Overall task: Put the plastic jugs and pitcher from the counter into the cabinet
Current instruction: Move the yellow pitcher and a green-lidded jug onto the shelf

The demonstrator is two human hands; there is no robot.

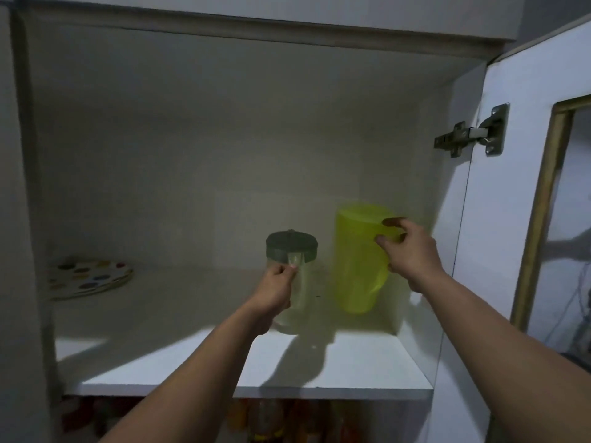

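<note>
A clear plastic jug with a dark grey lid stands on the cabinet shelf, right of centre. My left hand is closed around its clear handle. To its right stands a taller yellow-green pitcher, blurred, close to the cabinet's right wall. My right hand pinches the pitcher's top rim at the handle side with thumb and fingers. Both vessels are upright and rest on the shelf.
A stack of dotted plates lies at the shelf's left rear. The cabinet door hangs open on the right with a metal hinge. Blurred bottles fill the shelf below. The shelf's front and left middle are bare.
</note>
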